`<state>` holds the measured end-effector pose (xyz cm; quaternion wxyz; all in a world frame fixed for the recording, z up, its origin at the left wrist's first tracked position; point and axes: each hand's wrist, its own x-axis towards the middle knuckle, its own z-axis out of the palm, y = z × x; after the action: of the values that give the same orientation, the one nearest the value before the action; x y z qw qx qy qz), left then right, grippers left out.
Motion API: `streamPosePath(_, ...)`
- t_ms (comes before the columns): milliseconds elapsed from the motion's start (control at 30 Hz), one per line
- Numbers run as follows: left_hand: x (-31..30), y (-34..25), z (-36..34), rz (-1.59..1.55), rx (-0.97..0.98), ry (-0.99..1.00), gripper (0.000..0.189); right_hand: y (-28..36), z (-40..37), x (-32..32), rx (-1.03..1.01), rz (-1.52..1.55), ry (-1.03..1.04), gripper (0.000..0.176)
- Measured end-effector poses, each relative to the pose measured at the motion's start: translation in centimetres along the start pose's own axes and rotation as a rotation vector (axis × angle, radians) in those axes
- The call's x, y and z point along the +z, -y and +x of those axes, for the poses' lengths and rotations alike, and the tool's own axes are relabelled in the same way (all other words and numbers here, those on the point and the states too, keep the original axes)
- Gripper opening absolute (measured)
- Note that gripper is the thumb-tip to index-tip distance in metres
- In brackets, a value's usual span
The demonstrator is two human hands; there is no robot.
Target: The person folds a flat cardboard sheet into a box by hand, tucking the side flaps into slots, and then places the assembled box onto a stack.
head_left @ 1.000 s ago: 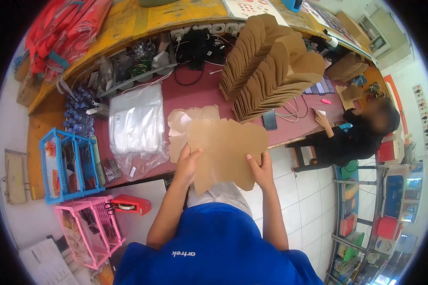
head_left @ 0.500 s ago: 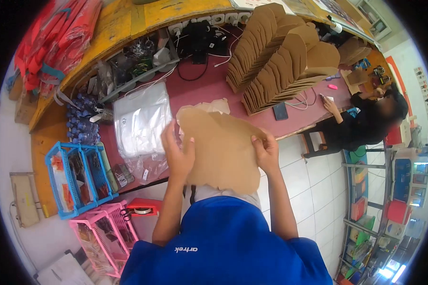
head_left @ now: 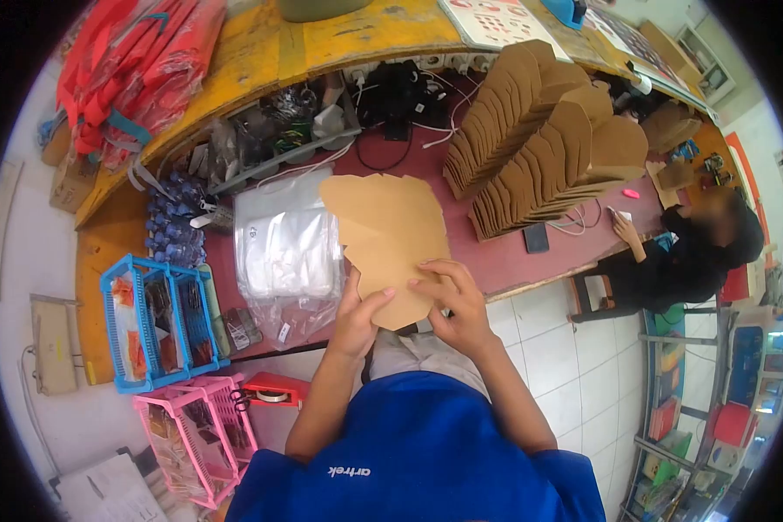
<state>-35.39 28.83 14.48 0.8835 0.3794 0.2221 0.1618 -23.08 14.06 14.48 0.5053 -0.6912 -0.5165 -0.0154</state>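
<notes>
A brown cardboard sheet (head_left: 396, 222) with wavy, uneven edges is held in front of my body, partly over the table edge. My left hand (head_left: 358, 322) is closed on its lower left edge, thumb on top and the other fingers largely hidden beneath. On the lower right, my right hand (head_left: 457, 304) has bent fingers on the sheet's face and edge. Just left of the sheet lies a stack of clear plastic bags (head_left: 287, 239) on the reddish table top. Shaped brown cardboard pieces (head_left: 531, 165) stand in dense rows at the right rear.
A dark phone (head_left: 536, 238) and white cables lie beside the cardboard rows. Blue (head_left: 161, 322) and pink (head_left: 202, 435) baskets stand at left, near a red tape dispenser (head_left: 274, 390). Another person (head_left: 670, 252) works at the table's right end. A grey tray (head_left: 278, 143) holds packets.
The cardboard sheet now looks narrower and is turned differently, its lower edge between my hands. My hands have come closer together, the right one moving left and down. The view has shifted slightly.
</notes>
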Motion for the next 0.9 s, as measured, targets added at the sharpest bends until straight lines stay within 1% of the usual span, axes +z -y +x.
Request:
streamPosePath(33,-0.1,-0.3,0.1,0.000,0.011,0.001,0.070,-0.1,0.1,-0.1,0.092,0.055,0.003,0.046)
streamPosePath(100,-0.4,-0.7,0.2,-0.025,0.000,-0.027,0.067,-0.6,0.0,-0.5,0.084,0.027,0.006,0.045)
streamPosePath(167,-0.8,-0.6,0.3,-0.009,0.030,-0.047,0.068,-1.2,-0.3,-0.8,0.072,0.011,0.013,0.044)
streamPosePath(233,-0.9,-0.4,0.5,0.005,0.064,-0.076,0.069,-1.8,-0.8,-0.8,0.129,-0.045,-0.034,0.044)
streamPosePath(267,-0.6,-0.3,0.7,0.019,0.095,-0.060,0.069,-2.0,-1.0,-0.8,0.115,-0.033,-0.025,0.044)
streamPosePath(300,-0.4,-0.2,0.9,0.032,0.124,-0.042,0.070,-2.3,-1.1,-0.8,0.124,-0.046,-0.060,0.044)
streamPosePath(333,-0.5,-0.2,1.1,0.028,0.130,-0.048,0.070,-2.5,-1.3,-0.9,0.137,-0.063,-0.097,0.044)
streamPosePath(367,-0.4,0.0,1.3,0.017,0.137,-0.042,0.070,-2.9,-1.5,-1.0,0.137,-0.065,-0.092,0.044)
streamPosePath(433,-0.2,0.4,1.6,0.001,0.139,-0.025,0.071,-3.6,-1.6,-1.6,0.104,-0.189,-0.123,0.044)
streamPosePath(500,-0.4,0.6,1.6,-0.077,0.133,-0.196,0.069,-3.6,-1.4,-2.6,0.116,-0.206,-0.120,0.047)
streamPosePath(567,-1.5,0.2,2.1,-0.102,0.147,-0.188,0.067,-4.0,-1.5,-3.7,0.130,-0.231,-0.122,0.050)
streamPosePath(633,-2.3,-0.3,2.3,-0.130,0.164,-0.184,0.066,-4.9,-1.8,-4.5,0.205,-0.061,-0.176,0.058)
streamPosePath(667,-2.6,-0.6,2.4,-0.118,0.183,-0.140,0.066,-5.8,-2.0,-4.5,0.205,-0.068,-0.181,0.058)
streamPosePath(700,-2.6,-0.8,2.4,-0.105,0.200,-0.099,0.066,-6.7,-2.0,-4.4,0.427,0.310,-0.271,0.059)
streamPosePath(733,-2.3,-0.8,2.2,-0.081,0.202,-0.106,0.067,-7.5,-2.1,-4.3,0.645,0.696,-0.357,0.059)
streamPosePath(767,-2.4,-0.5,2.2,-0.078,0.195,-0.100,0.067,-7.8,-1.7,-4.6,0.647,0.693,-0.366,0.059)
streamPosePath(833,-3.2,0.3,2.4,-0.095,0.170,-0.098,0.068,-8.3,-0.1,-5.4,0.765,0.824,-0.235,0.051)
streamPosePath(867,-3.5,0.5,2.5,-0.092,0.163,-0.082,0.068,-8.2,0.6,-5.7,0.765,0.932,-0.265,0.052)
streamPosePath(900,-3.7,0.8,2.5,-0.086,0.167,-0.069,0.070,-8.1,1.1,-6.2,0.760,0.922,-0.284,0.052)
